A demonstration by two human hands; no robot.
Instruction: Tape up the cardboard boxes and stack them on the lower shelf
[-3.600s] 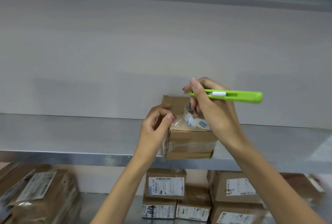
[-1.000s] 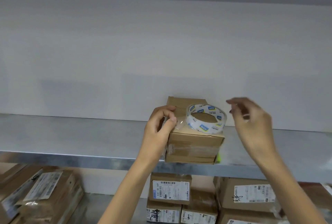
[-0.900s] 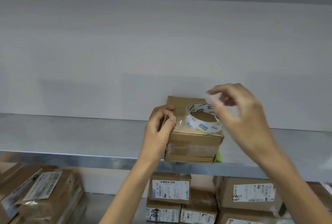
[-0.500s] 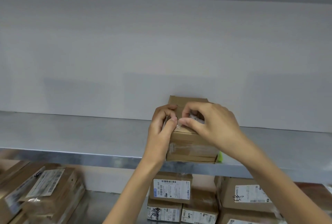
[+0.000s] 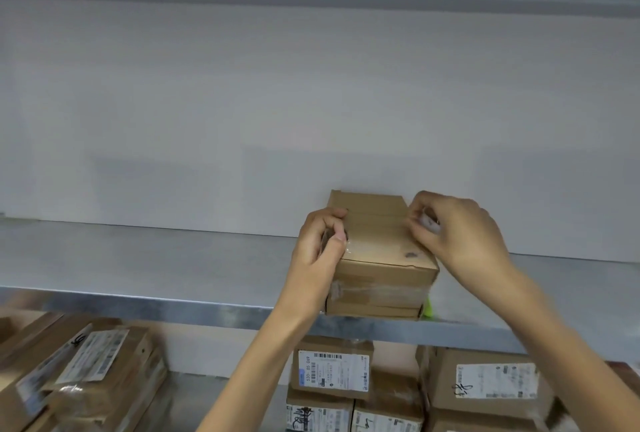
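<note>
Cardboard box (image 5: pixel 377 258) sits on the metal shelf (image 5: pixel 138 258), close to its front lip, with a hand at each side of its top. The left hand (image 5: pixel 320 251) pinches the loose end of the clear tape (image 5: pixel 372 223) against the box's upper left edge, thumb on top and fingers curled round the corner. The right hand (image 5: pixel 457 230) is clenched round a whitish thing at the right top edge, which I take to be the tape roll (image 5: pixel 429 222); the fingers hide most of it. The strip between them is faint and hard to trace.

The likeliest fault is a crooked or slack strip. If the right hand pulls at an angle, the tape probably wanders off the lid's seam or creases. If the left thumb lifts early, the end peels up and may fold onto itself.

The box is small and looks light, so a hard pull to the right could drag it along the smooth metal. A tug toward the person could tip it off the lip onto the parcels (image 5: pixel 330 371) on the lower shelf (image 5: pixel 194 397).

A sliver of a green cutter (image 5: pixel 428 308) shows behind the box's lower right corner. A sliding box could push it away. Reaching for it means one hand lets go, and the strip may then go slack.
</note>
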